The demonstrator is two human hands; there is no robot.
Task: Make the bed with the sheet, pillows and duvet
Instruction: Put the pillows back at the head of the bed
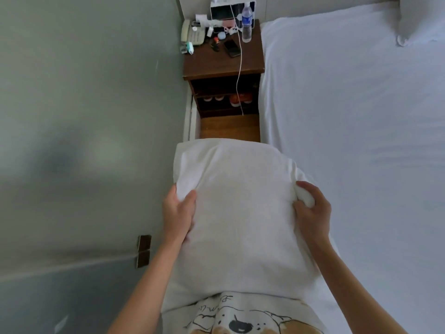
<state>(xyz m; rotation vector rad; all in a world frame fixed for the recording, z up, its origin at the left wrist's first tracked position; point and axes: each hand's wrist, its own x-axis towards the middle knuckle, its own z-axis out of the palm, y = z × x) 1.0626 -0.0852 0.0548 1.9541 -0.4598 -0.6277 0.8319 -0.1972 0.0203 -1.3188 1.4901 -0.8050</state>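
Note:
I hold a white pillow (240,213) upright against my body, between the wall and the bed. My left hand (179,210) grips its left edge, thumb on the front face. My right hand (311,210) grips the right edge, fingers curled into a bunch of the cover. To the right lies the bed, covered by a smooth white sheet (349,104). A second white pillow (419,18) rests at the head of the bed in the top right corner, partly cut off by the frame edge. No duvet is in view.
A dark wooden nightstand (224,63) stands ahead beside the bed, bearing a telephone (191,34), a water bottle (246,24), a phone and a hanging white cable. A grey-green wall (84,116) runs close on my left. The strip of wooden floor (228,127) between is narrow.

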